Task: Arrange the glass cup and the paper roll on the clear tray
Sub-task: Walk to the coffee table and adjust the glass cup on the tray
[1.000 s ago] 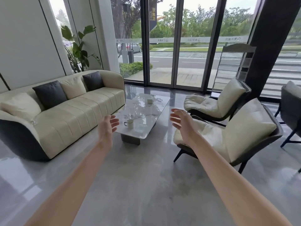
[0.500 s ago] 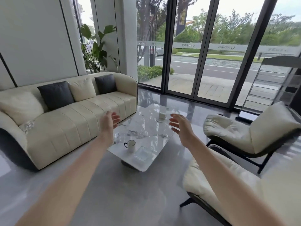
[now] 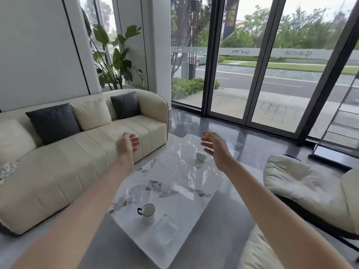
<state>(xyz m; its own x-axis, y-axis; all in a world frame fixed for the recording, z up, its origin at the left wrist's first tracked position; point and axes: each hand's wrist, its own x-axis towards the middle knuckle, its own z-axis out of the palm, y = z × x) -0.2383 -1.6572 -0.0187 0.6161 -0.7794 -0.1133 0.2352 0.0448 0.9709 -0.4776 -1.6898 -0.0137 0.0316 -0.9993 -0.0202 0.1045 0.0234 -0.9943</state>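
Note:
A white marble coffee table stands in front of me. On its near end lies a clear tray, flat and hard to see. A glass cup stands near the table's left edge, transparent and blurred. A white paper roll rests toward the table's far end on a loose sheet. My left hand is raised above the sofa's edge, fingers apart, holding nothing. To the right of the paper roll my right hand hovers above the table, open and apart from it.
A white mug with a dark rim stands between the glass cup and the tray. A cream sofa runs along the left. A cream lounge chair sits at the right. Glass doors fill the back.
I have come closer to the table, which now fills more of the view. Both hands stay raised and open, now over the table's far half; the paper roll has come into clear sight.

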